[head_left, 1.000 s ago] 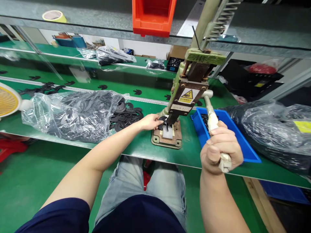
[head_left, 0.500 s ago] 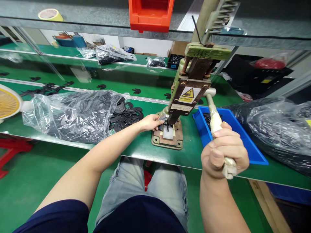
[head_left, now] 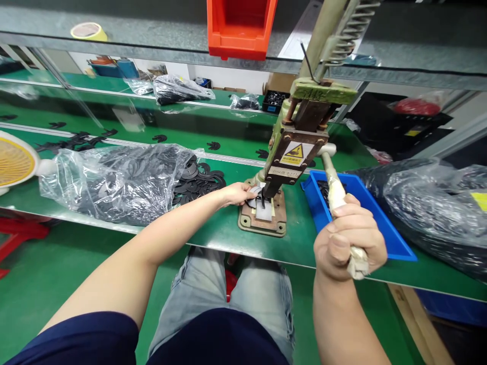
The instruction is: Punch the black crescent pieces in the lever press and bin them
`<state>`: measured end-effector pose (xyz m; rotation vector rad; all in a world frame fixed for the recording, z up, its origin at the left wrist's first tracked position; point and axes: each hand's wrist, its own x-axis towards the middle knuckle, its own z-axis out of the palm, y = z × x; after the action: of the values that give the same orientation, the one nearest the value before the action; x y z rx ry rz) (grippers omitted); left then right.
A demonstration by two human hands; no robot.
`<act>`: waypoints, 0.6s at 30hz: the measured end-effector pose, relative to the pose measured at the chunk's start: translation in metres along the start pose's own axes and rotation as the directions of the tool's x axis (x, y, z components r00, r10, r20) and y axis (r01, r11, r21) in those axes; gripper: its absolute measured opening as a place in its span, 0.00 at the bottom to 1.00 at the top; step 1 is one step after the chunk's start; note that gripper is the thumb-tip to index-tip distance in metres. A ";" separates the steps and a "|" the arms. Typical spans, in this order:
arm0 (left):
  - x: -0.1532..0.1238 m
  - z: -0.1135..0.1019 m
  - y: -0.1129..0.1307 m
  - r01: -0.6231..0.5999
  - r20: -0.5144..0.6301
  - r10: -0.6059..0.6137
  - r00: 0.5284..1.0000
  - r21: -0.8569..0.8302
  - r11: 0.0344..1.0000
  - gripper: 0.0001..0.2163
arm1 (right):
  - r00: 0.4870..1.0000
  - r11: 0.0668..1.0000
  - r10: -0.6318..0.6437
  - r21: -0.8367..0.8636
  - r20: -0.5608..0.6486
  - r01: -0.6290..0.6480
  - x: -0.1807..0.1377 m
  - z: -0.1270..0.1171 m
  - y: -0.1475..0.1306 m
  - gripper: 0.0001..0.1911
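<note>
A green hand press [head_left: 294,147] stands on a brown base plate [head_left: 262,220] at the middle of the green bench. My left hand [head_left: 238,193] reaches to the die and pinches a flat black part [head_left: 254,194] under the ram. My right hand [head_left: 348,238] is wrapped round the taped lever handle [head_left: 337,192] of the press, pulled low toward me. A pile of flat black ring-shaped parts [head_left: 198,180] lies just left of the press, spilling from a clear plastic bag [head_left: 114,182].
A blue tray [head_left: 380,228] with black parts sits right of the press, with a large bagged load [head_left: 437,208] beyond it. A yellow fan [head_left: 15,162] stands at the far left. An orange bin [head_left: 239,25] and a tape roll [head_left: 88,31] rest on the upper shelf.
The lever handle and my right hand have stayed low, shifting only slightly. My left hand keeps holding the black part at the die.
</note>
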<state>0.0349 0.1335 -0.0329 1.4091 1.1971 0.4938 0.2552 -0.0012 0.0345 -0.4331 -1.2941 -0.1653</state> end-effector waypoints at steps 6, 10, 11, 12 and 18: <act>0.002 0.003 0.006 0.084 0.001 -0.084 0.996 -0.001 0.996 0.16 | 1.000 1.000 -0.006 0.018 -0.018 0.006 0.013 0.006 -0.005 0.16; 0.001 0.006 0.003 0.117 0.016 -0.116 0.993 -0.099 0.988 0.11 | 0.999 0.998 -0.048 0.052 0.016 0.047 0.063 0.019 0.000 0.16; 0.000 0.007 0.001 0.115 0.010 -0.115 0.993 -0.120 0.986 0.11 | 0.998 0.997 -0.041 0.070 0.046 0.037 0.080 0.023 0.002 0.22; -0.002 0.008 0.000 0.111 0.008 -0.111 0.994 -0.140 0.984 0.11 | 0.995 0.995 -0.021 0.095 0.094 0.012 0.096 0.026 0.004 0.27; -0.025 0.003 -0.004 0.015 -0.027 -0.022 0.999 -0.221 0.975 0.14 | 0.987 0.994 0.107 -0.025 0.116 -0.104 0.095 0.017 0.024 0.33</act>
<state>0.0261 0.1098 -0.0294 1.2030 1.1399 0.6172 0.2748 0.0384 0.1231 -0.5332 -1.3824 -0.0638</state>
